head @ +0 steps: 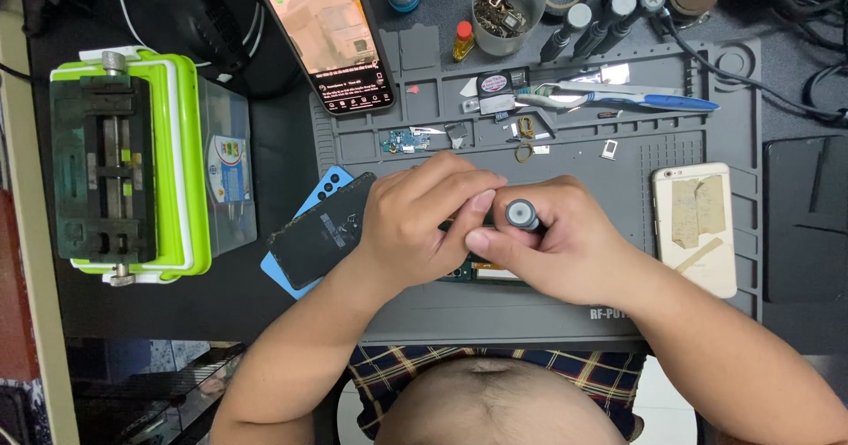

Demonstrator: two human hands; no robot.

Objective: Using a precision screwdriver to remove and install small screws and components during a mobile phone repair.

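My right hand [552,246] grips a small screwdriver [522,214] upright, its round grey cap facing the camera. My left hand [424,220] presses down on an opened phone [468,273], whose circuit board shows just below my fingers. Both hands meet over the middle of the grey repair mat [565,312]. A detached black back cover [322,233] lies on a blue one [314,199] beside my left wrist. The screwdriver's tip is hidden behind my fingers.
A green and white clamp fixture [132,167] stands at the left. A lit phone [331,34] leans at the top. A white phone [698,228] lies face down at the right. Tweezers [618,98], a small board [405,140], a cup of parts [503,7] and several screwdrivers [605,16] sit along the mat's far edge.
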